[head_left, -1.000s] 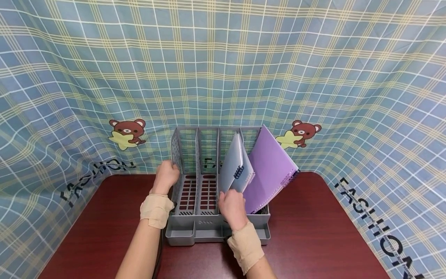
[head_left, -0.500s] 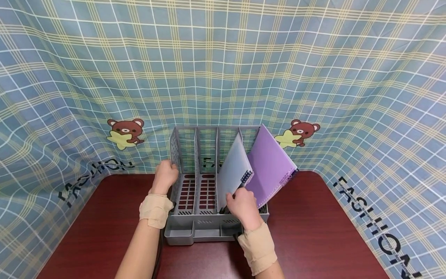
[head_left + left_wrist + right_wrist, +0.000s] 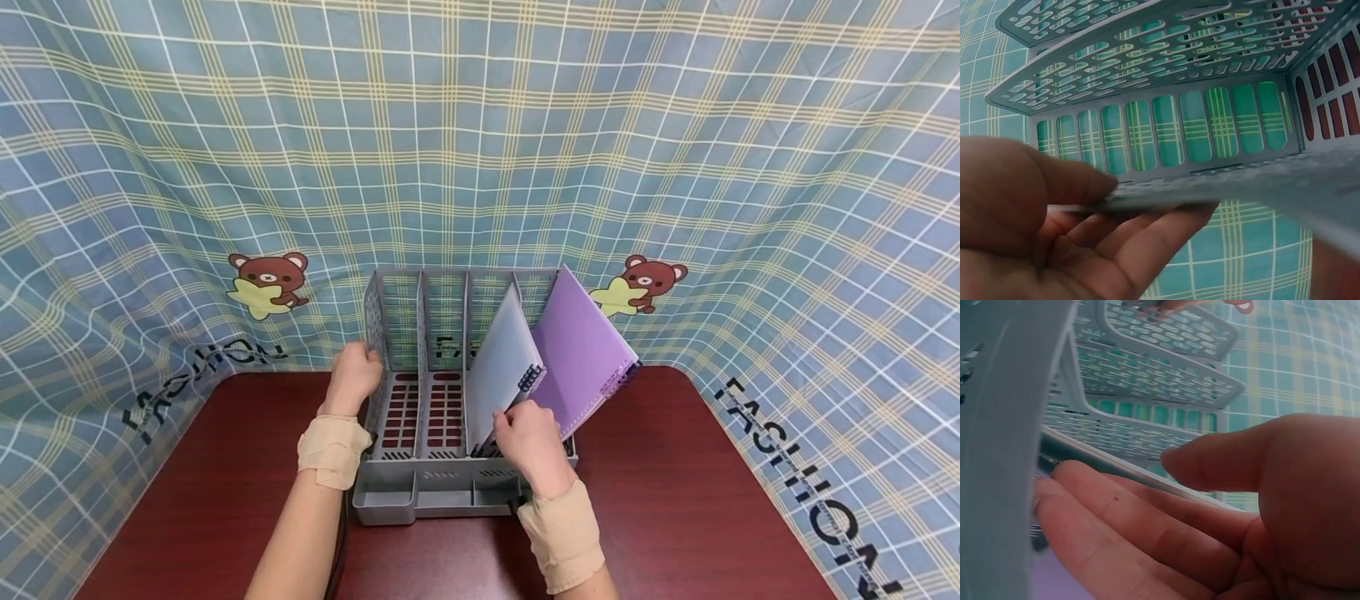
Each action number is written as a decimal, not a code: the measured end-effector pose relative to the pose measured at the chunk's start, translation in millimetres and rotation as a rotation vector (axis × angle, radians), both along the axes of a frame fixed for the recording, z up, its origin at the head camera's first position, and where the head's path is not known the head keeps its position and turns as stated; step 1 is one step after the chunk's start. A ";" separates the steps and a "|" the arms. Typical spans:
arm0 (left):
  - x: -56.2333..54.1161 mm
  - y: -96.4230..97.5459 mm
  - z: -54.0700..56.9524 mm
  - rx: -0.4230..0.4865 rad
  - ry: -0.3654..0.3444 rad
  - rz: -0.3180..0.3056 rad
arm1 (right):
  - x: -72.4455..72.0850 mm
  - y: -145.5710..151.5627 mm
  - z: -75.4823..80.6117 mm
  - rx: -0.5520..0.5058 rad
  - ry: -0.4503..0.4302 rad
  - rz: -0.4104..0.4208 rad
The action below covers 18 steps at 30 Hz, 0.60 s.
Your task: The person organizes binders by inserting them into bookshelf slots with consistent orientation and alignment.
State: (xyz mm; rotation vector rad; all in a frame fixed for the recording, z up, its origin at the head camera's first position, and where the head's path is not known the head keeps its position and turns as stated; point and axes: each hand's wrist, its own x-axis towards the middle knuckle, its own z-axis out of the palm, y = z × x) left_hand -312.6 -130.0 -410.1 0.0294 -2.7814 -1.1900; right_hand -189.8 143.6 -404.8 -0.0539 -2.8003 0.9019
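A grey desktop file organizer point(image 3: 459, 475) stands on the table with upright dividers. My left hand point(image 3: 352, 379) grips its left side wall, thumb on the inner face and fingers outside, as the left wrist view shows. A pale blue-grey ring-bound notebook point(image 3: 498, 367) stands tilted in the third compartment from the left, its dark binding rings facing up and right. My right hand point(image 3: 531, 442) holds its near edge, with the thumb point(image 3: 1210, 462) on one side and the fingers point(image 3: 1141, 531) on the other. A purple ring-bound notebook point(image 3: 573, 350) leans right in the rightmost compartment.
Small open trays point(image 3: 385, 500) run along the organizer's front. It stands on a dark red table point(image 3: 675, 500). A blue plaid curtain point(image 3: 450, 125) printed with bears hangs close behind and at both sides. A dark cable point(image 3: 341, 542) runs beside the left forearm.
My right hand has moved right, and the blue-grey notebook's ringed edge has shifted right with it, now overlapping the sheet behind. My left hand stays on the organizer's side wall.
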 end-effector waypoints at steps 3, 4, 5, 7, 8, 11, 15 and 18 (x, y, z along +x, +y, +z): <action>1.4 -1.3 1.6 0.009 -0.018 -0.029 | 3.1 2.7 4.9 -0.001 0.011 0.006; 2.3 -1.6 2.7 0.012 -0.027 -0.040 | 4.7 4.0 7.3 -0.005 0.016 0.008; 3.3 -2.3 4.3 0.011 -0.029 -0.053 | 6.2 5.5 9.8 -0.010 0.023 0.010; 7.6 -3.3 9.6 0.009 -0.035 -0.079 | 10.3 9.0 16.1 -0.023 0.041 0.011; 10.4 -4.1 12.7 0.006 -0.030 -0.089 | 12.5 11.2 19.1 -0.026 0.056 0.011; 21.7 -6.8 23.2 -0.026 0.001 -0.107 | 20.4 18.6 29.7 -0.033 0.114 -0.001; 43.0 -11.4 35.9 -0.078 0.030 -0.104 | 33.3 31.5 47.3 -0.049 0.237 -0.039; 64.4 -15.0 45.2 -0.135 0.078 -0.102 | 46.9 47.7 61.5 -0.072 0.418 -0.059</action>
